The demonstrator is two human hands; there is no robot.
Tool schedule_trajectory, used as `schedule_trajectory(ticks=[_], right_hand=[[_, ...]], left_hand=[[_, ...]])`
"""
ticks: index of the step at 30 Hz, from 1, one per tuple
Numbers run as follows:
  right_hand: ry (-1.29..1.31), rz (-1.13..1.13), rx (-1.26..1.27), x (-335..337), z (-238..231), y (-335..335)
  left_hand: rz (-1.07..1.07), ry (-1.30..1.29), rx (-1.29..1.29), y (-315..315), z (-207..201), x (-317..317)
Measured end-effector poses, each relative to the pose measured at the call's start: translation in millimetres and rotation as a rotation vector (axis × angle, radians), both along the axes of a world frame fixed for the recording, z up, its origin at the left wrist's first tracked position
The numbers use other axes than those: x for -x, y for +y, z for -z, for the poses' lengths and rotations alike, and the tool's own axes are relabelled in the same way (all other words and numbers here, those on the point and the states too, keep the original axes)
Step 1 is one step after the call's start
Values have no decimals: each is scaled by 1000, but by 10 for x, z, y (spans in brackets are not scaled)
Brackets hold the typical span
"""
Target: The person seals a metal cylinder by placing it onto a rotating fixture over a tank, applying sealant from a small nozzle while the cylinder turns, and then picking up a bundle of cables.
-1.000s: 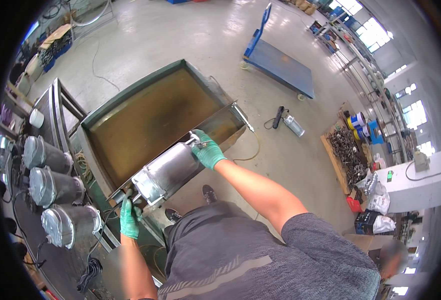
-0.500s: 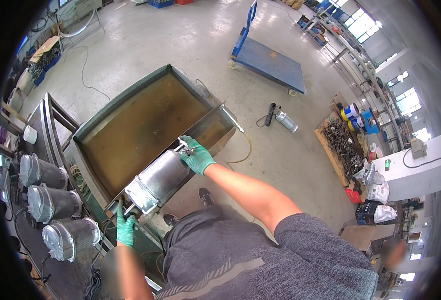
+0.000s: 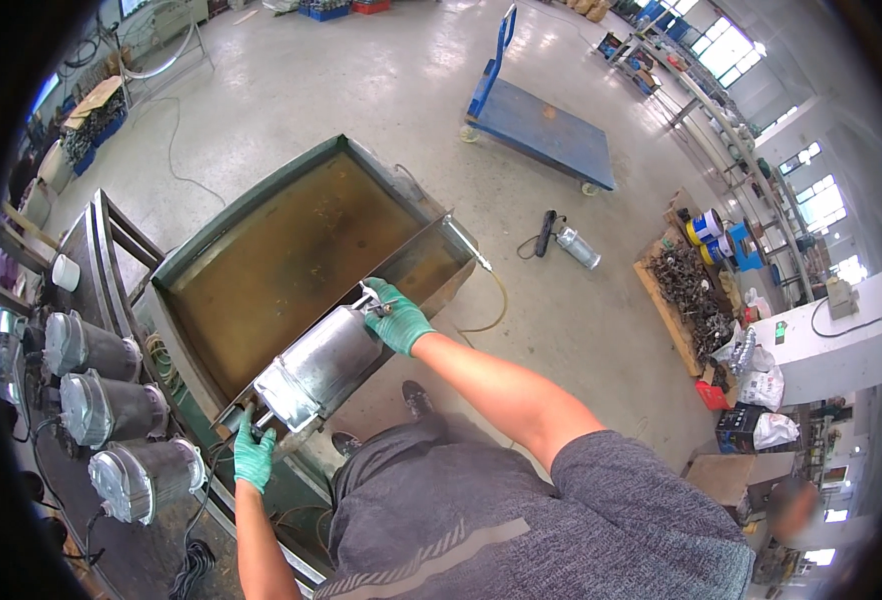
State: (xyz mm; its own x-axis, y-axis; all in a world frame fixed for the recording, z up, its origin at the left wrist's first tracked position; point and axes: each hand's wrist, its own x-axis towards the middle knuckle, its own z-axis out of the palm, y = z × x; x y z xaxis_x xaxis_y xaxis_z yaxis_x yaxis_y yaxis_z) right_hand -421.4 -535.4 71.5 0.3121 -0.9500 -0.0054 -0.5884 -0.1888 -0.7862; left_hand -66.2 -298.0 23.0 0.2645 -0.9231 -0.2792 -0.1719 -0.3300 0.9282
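Note:
A silver metal cylinder (image 3: 323,362), like a motor housing with a flanged end, lies aslant along the near edge of a tank (image 3: 193,372) of murky brown liquid. My right hand (image 3: 399,318), in a green glove, is closed round the fitting at the cylinder's far right end. At the near left end my left hand (image 3: 254,458), gloved alike, has thumb and fingers closed about a short dark part sticking out of the cylinder. The gloves hide some of both ends.
Several similar cylinders (image 3: 111,408) with cables stand on a dark bench (image 3: 141,555) at the left. A yellowish hose (image 3: 504,300) hangs from the tank's right corner. Beyond are a blue platform cart (image 3: 541,130), another cylinder (image 3: 578,248) on the floor, and a pallet of metal parts (image 3: 686,300).
My left hand's fingers have shifted a little at the cylinder's near end. The right hand keeps its hold, and the cylinder stays almost in place.

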Motion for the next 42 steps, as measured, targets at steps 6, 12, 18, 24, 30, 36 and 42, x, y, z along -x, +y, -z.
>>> schedule_trajectory(ticks=[6, 12, 18, 24, 30, 36, 42], right_hand=[[-102, 32, -77, 129, 0, -3], [-121, 34, -177, 109, 5, -59], [-111, -42, -2, 95, 30, -49], [-173, -36, -149, 37, -79, 49], [-67, -60, -92, 72, 40, -27], [-41, -59, -103, 100, -11, -29], [-102, -66, -155, 107, 123, -54]], left_hand=[[-170, 250, -257, -122, -60, 76], [-71, 170, -159, -17, -346, 175], [-40, -848, -288, -91, -264, 277], [-168, 215, -408, -150, -534, 82], [-365, 490, -353, -252, -350, 66], [-23, 204, 0, -124, -636, 198], [104, -65, -250, -118, -626, -119]])
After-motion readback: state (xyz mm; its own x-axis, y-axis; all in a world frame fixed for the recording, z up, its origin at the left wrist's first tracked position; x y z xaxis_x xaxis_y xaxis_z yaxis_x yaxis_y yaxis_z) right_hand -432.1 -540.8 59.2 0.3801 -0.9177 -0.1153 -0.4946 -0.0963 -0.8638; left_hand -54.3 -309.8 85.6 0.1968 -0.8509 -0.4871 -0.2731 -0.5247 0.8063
